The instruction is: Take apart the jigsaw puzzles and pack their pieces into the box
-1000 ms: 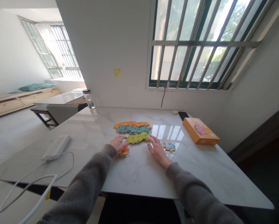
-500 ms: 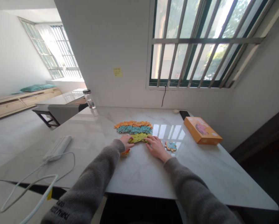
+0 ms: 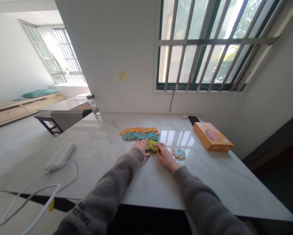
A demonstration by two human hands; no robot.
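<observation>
A bunch of yellow-green jigsaw puzzle pieces (image 3: pixel 151 145) is squeezed between my two hands on the table. My left hand (image 3: pixel 142 147) presses on its left side, with the thumb low and the fingers reaching over the far edge. From the right, my right hand (image 3: pixel 165 156) has its curled fingers on the same pieces. Just behind them lie a row of teal puzzle pieces (image 3: pixel 139 136) and a row of orange puzzle pieces (image 3: pixel 139 130). A small stack of joined blue puzzle pieces (image 3: pixel 179 153) rests to the right of my right hand.
On the right stands an orange box (image 3: pixel 212 137), with a black phone (image 3: pixel 193 120) behind it. A white power strip (image 3: pixel 60 156) and its looping cable (image 3: pixel 45 187) lie on the left. A clear bottle (image 3: pixel 94 105) is at the far left corner of the marble-look table (image 3: pixel 156 186).
My left hand has slid right, and the wide green row is now a short, heaped bunch. My right fingers have curled in. The small reddish stack near my left wrist is now hidden.
</observation>
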